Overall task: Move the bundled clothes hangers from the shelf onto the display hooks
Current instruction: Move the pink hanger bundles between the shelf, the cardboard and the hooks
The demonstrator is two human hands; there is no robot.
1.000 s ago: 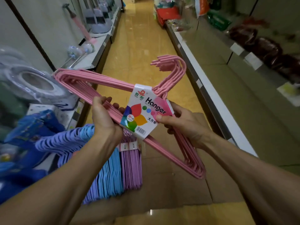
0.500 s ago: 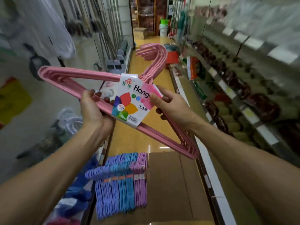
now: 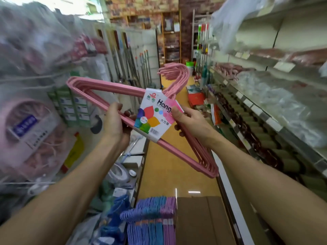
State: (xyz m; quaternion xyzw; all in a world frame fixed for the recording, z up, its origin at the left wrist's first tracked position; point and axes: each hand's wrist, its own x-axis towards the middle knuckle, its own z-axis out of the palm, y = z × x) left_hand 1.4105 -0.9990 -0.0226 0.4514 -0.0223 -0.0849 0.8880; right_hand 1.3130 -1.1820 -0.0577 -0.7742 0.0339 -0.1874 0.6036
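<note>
Below, blue-and-purple hanger bundles (image 3: 152,221) sit beside a cardboard box (image 3: 203,220).

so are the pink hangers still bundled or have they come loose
Bundled. The pink hangers lie stacked as one pack with the paper label wrapped round them, held in the left hand and right hand.

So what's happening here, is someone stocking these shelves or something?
Looks that way. A person stands in a shop aisle holding a bundle of pink hangers up with both hands: the left hand grips the bottom bar, the right hand holds near the paper label. The bundle is in the air, not hung on anything yet. Lower down, more bundles of blue and purple hangers lie beside a cardboard box.
</note>
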